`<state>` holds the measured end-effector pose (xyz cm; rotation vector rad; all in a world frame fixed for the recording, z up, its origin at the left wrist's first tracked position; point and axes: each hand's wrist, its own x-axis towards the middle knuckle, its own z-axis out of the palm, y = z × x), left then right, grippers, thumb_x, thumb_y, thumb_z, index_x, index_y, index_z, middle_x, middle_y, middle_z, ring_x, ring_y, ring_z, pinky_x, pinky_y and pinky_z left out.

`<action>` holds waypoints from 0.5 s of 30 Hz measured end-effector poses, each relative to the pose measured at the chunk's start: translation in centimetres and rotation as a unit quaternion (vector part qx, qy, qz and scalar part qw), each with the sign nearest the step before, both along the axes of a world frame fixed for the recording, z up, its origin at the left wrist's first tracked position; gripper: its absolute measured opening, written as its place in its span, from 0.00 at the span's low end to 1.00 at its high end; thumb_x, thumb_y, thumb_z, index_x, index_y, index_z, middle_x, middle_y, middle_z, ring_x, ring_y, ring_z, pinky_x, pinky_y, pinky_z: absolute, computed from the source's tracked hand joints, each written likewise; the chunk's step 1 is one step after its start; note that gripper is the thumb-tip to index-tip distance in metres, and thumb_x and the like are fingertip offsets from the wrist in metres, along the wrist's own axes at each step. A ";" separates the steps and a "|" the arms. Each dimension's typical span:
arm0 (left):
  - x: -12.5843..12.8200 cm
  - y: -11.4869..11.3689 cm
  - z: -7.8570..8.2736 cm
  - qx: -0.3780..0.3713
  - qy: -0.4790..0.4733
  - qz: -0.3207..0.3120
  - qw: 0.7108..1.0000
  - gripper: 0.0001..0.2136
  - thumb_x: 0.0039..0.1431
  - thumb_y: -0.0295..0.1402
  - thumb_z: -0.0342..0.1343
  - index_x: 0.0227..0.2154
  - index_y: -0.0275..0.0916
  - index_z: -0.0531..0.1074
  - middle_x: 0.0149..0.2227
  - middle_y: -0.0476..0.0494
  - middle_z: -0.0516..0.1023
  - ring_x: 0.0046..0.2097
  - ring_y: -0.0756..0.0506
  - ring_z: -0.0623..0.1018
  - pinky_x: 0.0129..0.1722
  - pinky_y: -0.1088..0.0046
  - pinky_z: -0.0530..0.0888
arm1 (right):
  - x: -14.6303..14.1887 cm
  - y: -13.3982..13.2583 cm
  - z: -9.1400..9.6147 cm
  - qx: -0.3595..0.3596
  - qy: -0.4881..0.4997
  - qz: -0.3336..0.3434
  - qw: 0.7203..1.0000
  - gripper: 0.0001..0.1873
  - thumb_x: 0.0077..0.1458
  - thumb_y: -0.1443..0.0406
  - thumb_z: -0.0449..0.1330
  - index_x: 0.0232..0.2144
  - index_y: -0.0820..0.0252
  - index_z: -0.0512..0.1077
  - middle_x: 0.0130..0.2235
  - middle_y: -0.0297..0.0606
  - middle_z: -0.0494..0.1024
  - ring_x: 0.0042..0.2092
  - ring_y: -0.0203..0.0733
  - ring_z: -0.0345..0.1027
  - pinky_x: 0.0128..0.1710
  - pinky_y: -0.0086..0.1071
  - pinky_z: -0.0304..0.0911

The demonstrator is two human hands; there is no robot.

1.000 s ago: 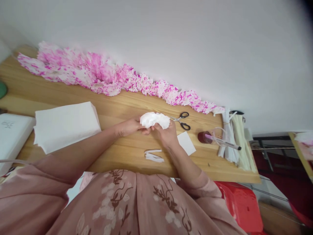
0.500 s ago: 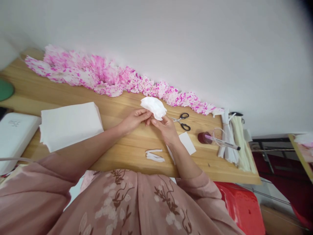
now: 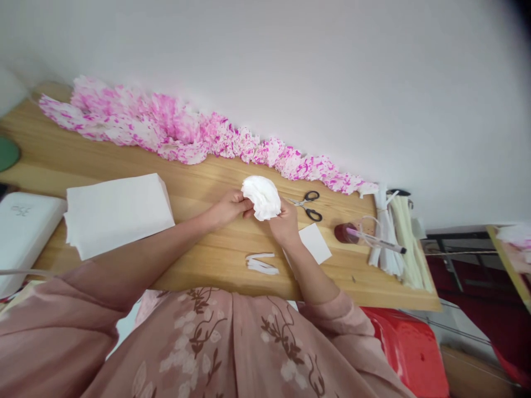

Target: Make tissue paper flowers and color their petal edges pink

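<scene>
White puff [image 3: 262,197] held btwn L hand [image 3: 232,207] & R hand [image 3: 285,222], just L of scissors [image 3: 301,203]

L fingers are drawn in narrow, pinching the puff's L edge. R fingers are also narrow, on its lower R edge; some are hidden behind it, so can't tell exactly how they grip. Puff is ruffled, roundish, raised above the wooden table [image 3: 207,251]. R hand is nearest the scissors, which lie w/ handles pointing away from it.

Nearer the body than the scissors: a white square sheet [image 3: 316,243], seemingly partly behind R wrist, & a few thin white strips [image 3: 265,269], farther L.

R of the scissors: jar of dark red liquid [image 3: 342,233], w/ a pen [image 3: 377,240] slanting across the top. Farther R: a white bundle [image 3: 392,264], then a cream bundle [image 3: 409,243] beside it. Below table level, R & nearer the body: red plastic stool [image 3: 415,354].

Beyond the scissors, running far L along the wall: long pink-&-white ruffled row [image 3: 178,130].

Well L of the scissors: white paper stack [image 3: 118,213], then a white box [image 3: 29,232] w/ handwriting; a green round item [image 3: 8,153] is cut off at the view's L edge.
</scene>
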<state>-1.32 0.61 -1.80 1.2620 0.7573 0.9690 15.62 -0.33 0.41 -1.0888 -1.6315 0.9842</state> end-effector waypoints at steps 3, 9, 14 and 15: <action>0.1 0.0 0.1 -0.003 -0.013 0.020 1.000 0.21 0.54 0.49 0.60 0.19 0.37 0.67 0.19 0.52 0.68 0.24 0.52 0.67 0.29 0.75 0.66 | -0.2 0.0 0.1 0.000 0.011 0.006 1.000 0.02 0.47 0.65 0.64 0.27 0.55 0.78 0.36 0.34 0.83 0.43 0.46 0.77 0.47 0.40 0.72; 0.1 0.1 -0.6 0.015 -0.009 0.052 0.998 0.20 0.55 0.50 0.62 0.22 0.38 0.72 0.20 0.49 0.74 0.26 0.50 0.73 0.32 0.74 0.72 | -0.3 0.1 -0.2 -0.018 0.034 -0.032 0.999 0.13 0.47 0.60 0.69 0.37 0.56 0.79 0.42 0.37 0.84 0.48 0.47 0.78 0.51 0.41 0.73; -0.2 0.2 -0.9 0.013 0.013 0.082 0.996 0.15 0.55 0.46 0.61 0.25 0.37 0.75 0.26 0.45 0.80 0.32 0.47 0.78 0.37 0.71 0.76 | 0.3 0.3 -0.3 -0.015 0.071 -0.044 0.996 0.20 0.51 0.57 0.68 0.45 0.56 0.76 0.48 0.40 0.83 0.49 0.45 0.78 0.51 0.40 0.73; -0.2 0.2 -0.9 0.012 0.019 0.088 0.996 0.14 0.55 0.44 0.61 0.26 0.37 0.76 0.28 0.44 0.81 0.33 0.46 0.79 0.38 0.70 0.77 | 0.5 0.4 -0.2 -0.008 0.076 -0.043 0.996 0.19 0.53 0.56 0.66 0.46 0.55 0.76 0.49 0.41 0.83 0.49 0.45 0.78 0.51 0.40 0.74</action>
